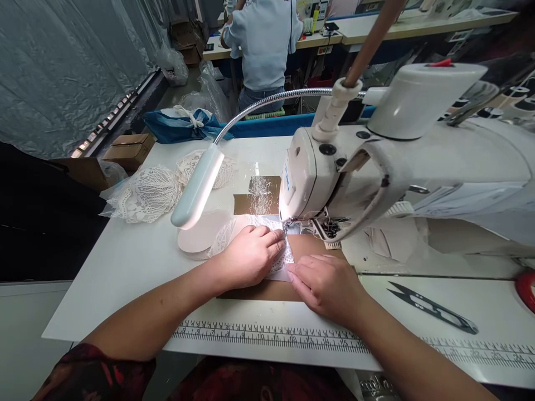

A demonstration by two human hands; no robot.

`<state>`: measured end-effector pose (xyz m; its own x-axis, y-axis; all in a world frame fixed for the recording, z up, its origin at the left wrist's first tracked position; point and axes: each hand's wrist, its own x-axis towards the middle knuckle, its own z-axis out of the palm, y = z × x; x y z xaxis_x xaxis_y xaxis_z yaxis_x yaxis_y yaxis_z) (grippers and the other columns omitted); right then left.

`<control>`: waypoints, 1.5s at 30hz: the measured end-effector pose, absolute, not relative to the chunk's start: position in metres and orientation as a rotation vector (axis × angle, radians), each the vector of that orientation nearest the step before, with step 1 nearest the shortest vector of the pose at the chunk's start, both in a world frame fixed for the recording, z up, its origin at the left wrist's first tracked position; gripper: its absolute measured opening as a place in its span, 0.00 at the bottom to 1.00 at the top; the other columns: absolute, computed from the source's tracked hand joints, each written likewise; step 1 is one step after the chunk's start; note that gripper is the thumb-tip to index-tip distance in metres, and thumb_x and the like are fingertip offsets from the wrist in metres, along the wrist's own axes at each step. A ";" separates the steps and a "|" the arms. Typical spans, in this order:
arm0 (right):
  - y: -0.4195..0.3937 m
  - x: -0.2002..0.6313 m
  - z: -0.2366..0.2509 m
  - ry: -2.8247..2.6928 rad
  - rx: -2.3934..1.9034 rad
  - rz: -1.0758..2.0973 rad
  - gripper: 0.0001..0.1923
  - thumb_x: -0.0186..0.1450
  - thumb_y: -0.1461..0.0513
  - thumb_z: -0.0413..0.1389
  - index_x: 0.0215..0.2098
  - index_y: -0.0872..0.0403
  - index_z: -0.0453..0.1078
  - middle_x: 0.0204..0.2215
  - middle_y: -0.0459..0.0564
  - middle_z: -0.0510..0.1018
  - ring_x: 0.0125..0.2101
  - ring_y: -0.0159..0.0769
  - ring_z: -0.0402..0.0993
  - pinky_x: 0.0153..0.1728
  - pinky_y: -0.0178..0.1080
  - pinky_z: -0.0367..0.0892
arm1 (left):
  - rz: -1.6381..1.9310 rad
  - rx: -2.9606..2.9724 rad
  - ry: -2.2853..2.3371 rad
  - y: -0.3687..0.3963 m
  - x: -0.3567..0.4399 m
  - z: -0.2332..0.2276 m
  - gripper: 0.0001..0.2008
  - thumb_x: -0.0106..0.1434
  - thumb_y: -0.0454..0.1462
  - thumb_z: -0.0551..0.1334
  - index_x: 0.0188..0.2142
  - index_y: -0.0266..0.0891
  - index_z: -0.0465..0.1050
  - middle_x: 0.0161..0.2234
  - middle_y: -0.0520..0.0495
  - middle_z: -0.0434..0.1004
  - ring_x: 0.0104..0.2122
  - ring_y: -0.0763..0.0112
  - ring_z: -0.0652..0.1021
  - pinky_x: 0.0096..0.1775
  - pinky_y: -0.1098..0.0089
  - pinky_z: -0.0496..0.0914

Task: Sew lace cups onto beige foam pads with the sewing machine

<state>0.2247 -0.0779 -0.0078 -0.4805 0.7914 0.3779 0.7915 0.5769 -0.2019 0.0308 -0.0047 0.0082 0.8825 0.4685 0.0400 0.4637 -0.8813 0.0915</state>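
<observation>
Lace piece (281, 262), 1, pinned under 2 flat hands, left hand (251, 255), right hand (324, 284), 1 sewing machine (401, 161)

Lace piece (279, 262) under both hands (snips (432, 307) lie right).

A white sewing table (125, 278) carried everything. A printed ruler strip (292, 337) ran along its near edge. Toward the far left corner lay a heap of white lace pieces (150, 192), partly in clear plastic. Near the middle sat a brown cardboard patch (267, 289), with a lace piece (276, 245) and a pale round pad (200, 234) lying just left of it. The white sewing machine (397, 167) stood on the right half. Black thread snips (434, 312) lay near the near right edge, and a red object (527, 289) touched the right edge.
</observation>
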 end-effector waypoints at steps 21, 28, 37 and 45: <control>-0.077 0.225 -0.011 -2.410 -1.401 -0.051 0.13 0.65 0.64 0.49 0.30 0.54 0.75 0.20 0.45 0.70 0.22 0.32 0.61 0.27 0.36 0.53 | 0.159 3.044 0.604 0.001 0.026 -0.006 0.18 0.67 0.33 0.52 0.53 0.32 0.69 0.57 0.43 0.68 0.43 0.61 0.70 0.45 0.61 0.67; -0.073 0.225 -0.013 -2.391 -1.451 0.024 0.13 0.66 0.64 0.48 0.36 0.54 0.76 0.23 0.46 0.73 0.25 0.32 0.65 0.29 0.36 0.55 | 0.193 3.033 0.632 0.007 0.024 -0.007 0.19 0.66 0.32 0.52 0.56 0.31 0.67 0.57 0.41 0.68 0.46 0.59 0.70 0.47 0.60 0.67; -0.062 0.219 -0.009 -2.390 -1.576 0.049 0.15 0.66 0.63 0.48 0.46 0.53 0.74 0.28 0.49 0.75 0.32 0.37 0.69 0.27 0.35 0.56 | 0.237 3.001 0.753 0.023 0.024 -0.005 0.18 0.67 0.32 0.52 0.54 0.33 0.69 0.54 0.39 0.71 0.48 0.59 0.70 0.50 0.59 0.65; -0.058 0.219 -0.013 -2.380 -1.609 0.086 0.17 0.68 0.59 0.48 0.52 0.51 0.71 0.30 0.48 0.78 0.34 0.38 0.71 0.31 0.36 0.60 | 0.336 2.954 0.882 0.032 0.022 -0.012 0.18 0.64 0.32 0.52 0.52 0.33 0.70 0.50 0.37 0.73 0.49 0.56 0.70 0.51 0.56 0.65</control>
